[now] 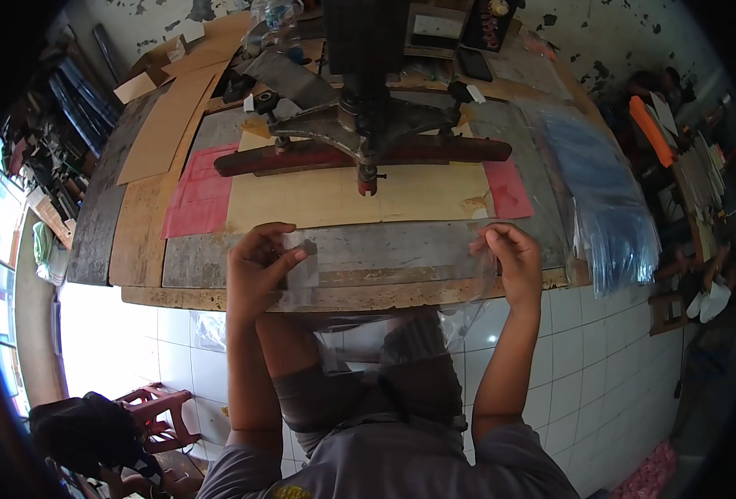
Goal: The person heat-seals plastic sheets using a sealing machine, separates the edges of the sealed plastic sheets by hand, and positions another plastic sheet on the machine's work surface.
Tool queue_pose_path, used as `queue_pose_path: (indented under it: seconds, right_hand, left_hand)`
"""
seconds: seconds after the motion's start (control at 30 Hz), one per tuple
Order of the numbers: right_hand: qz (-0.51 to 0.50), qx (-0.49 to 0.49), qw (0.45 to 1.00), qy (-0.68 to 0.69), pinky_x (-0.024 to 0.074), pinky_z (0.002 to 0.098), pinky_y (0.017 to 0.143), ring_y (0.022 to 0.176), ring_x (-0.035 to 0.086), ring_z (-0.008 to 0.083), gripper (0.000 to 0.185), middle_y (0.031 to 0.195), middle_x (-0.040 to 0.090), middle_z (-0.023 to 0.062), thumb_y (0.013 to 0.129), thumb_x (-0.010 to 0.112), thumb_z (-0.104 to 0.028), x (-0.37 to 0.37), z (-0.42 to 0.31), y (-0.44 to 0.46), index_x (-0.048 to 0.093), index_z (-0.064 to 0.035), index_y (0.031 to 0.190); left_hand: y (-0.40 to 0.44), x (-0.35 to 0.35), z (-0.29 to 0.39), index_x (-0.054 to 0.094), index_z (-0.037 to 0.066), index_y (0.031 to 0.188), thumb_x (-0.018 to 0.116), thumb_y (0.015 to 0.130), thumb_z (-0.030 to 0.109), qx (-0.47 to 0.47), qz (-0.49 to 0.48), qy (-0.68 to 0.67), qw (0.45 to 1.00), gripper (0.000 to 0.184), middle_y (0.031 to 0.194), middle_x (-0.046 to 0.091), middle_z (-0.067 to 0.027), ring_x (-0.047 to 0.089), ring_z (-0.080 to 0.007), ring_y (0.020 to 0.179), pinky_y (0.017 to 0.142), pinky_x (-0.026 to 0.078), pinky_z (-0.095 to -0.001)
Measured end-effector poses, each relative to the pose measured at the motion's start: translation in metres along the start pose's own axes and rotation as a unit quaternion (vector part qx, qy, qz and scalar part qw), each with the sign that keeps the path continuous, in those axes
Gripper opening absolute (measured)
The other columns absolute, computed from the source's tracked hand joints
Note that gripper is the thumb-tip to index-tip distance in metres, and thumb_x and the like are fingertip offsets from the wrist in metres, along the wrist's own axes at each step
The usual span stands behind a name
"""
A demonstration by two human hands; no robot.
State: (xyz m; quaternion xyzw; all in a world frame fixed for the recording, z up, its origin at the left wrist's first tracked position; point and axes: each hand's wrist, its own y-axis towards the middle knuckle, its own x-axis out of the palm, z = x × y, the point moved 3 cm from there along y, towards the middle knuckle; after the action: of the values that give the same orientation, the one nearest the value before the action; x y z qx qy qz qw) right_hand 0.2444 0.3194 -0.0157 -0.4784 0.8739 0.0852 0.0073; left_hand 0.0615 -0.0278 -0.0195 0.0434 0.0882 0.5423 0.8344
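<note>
A clear plastic sheet (393,287) stretches between my two hands at the front edge of the workbench, its lower part hanging over my lap. Thumb and fingers of my left hand (261,264) pinch its left end, which has a whitish, more opaque strip. My right hand (513,258) grips the opposite end between thumb and fingertips. Just beyond the hands, a long red-edged metal bar (434,151) hangs from a dark press (366,125) over a pale yellow sheet (343,195). Pink pieces (197,191) flank the yellow sheet on both sides.
At the right of the bench lies a pile of clear plastic sheets (605,200). Brown cardboard (164,125) covers part of the left side. A phone-like dark object (474,64) sits at the back. Red plastic stool (164,416) stands on the tiled floor, lower left.
</note>
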Motion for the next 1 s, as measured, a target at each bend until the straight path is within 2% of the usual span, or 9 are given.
queue_pose_path:
  seconds: [0.23,0.53,1.0]
  right_hand:
    - [0.001,0.006,1.000,0.025,0.0536,0.0274,0.073,0.079,0.070,0.0137,0.025,0.087,0.075,0.0083,0.102,0.069,-0.022,-0.0012,0.0062,-0.0001,0.072,0.0033,0.103]
    - [-0.013,0.018,0.999,0.045,0.0544,0.0250,0.072,0.080,0.071,0.0120,0.016,0.087,0.075,0.0079,0.099,0.070,-0.011,-0.0046,0.0072,0.0004,0.072,0.0034,0.106]
    - [-0.021,0.013,0.998,0.063,0.0550,0.0262,0.076,0.081,0.069,0.0115,0.015,0.090,0.074,0.0076,0.095,0.072,-0.005,-0.0055,0.0061,0.0012,0.071,0.0033,0.107]
  left_hand:
    - [0.0000,-0.0009,-0.0002,0.069,0.000,0.117,0.082,0.084,-0.005,0.004,0.000,0.015,1.000,0.036,0.088,0.060,0.0036,0.055,-0.0021,0.077,0.068,0.044,-0.0183]
    - [0.0011,-0.0006,-0.0010,0.067,-0.001,0.119,0.082,0.085,-0.005,0.001,-0.003,-0.009,1.000,0.037,0.089,0.060,0.0036,0.056,-0.0026,0.080,0.072,0.045,-0.0185]
    - [0.0012,0.0007,-0.0015,0.067,-0.001,0.119,0.081,0.085,-0.006,0.002,-0.011,-0.025,1.000,0.037,0.091,0.059,0.0039,0.057,-0.0030,0.081,0.073,0.046,-0.0185]
